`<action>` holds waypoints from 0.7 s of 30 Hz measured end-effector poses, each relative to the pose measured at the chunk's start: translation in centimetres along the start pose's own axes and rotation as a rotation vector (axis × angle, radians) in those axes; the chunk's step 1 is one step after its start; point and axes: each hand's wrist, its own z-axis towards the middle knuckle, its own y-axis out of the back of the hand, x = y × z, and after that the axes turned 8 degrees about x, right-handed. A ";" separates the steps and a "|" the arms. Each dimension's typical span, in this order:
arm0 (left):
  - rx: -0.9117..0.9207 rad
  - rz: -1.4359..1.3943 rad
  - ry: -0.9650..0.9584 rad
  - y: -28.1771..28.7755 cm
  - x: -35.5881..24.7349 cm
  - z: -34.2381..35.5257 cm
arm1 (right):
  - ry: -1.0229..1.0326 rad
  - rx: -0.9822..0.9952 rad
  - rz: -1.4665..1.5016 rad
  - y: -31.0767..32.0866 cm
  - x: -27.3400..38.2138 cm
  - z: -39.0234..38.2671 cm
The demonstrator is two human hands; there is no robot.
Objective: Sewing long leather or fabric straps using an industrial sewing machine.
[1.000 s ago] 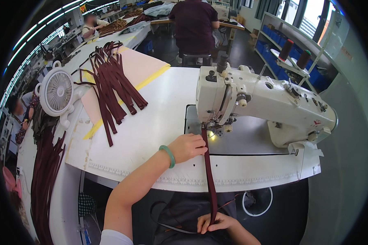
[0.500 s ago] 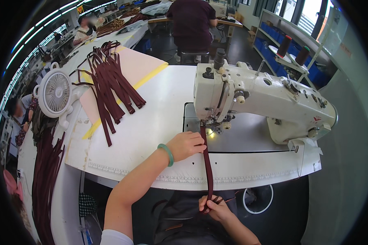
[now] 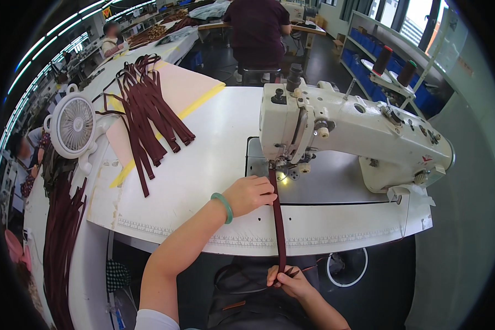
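A long dark maroon strap (image 3: 279,231) runs from beneath the presser foot of the white sewing machine (image 3: 335,124) down past the table's front edge. My left hand (image 3: 251,196), with a green bangle (image 3: 223,208) at the wrist, rests on the table and pinches the strap's left side just before the needle. Lower down, in front of my lap, my right hand (image 3: 289,280) is closed around the strap, and a loose part of it pokes out between the fingers. A small lamp lights the metal plate beside the needle.
A bunch of maroon straps (image 3: 151,118) lies on pink and yellow sheets at the left. Next to it stands a white fan (image 3: 74,125). More straps (image 3: 63,253) hang at the far left. Thread cones (image 3: 383,59) stand behind the machine. A person (image 3: 257,36) sits ahead.
Both my hands keep nearly the same places on the strap. A loose strap loop across my lap shows more clearly now. The person at the far left back has shifted posture.
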 end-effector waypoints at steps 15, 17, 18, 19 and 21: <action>-0.011 0.005 0.007 0.0 -0.1 0.0 | -0.020 0.015 -0.056 0.0 0.1 -0.2; -0.008 0.000 0.010 0.0 -0.1 0.0 | -0.022 0.013 -0.072 0.1 0.1 -0.2; -0.008 0.000 0.011 0.0 -0.1 0.0 | -0.025 0.011 -0.088 0.1 0.1 -0.2; -0.009 0.005 0.007 0.0 -0.1 0.0 | -0.025 0.012 -0.089 0.1 0.1 -0.2; -0.010 0.011 0.003 0.0 -0.1 0.0 | -0.029 0.016 -0.099 0.2 0.0 -0.2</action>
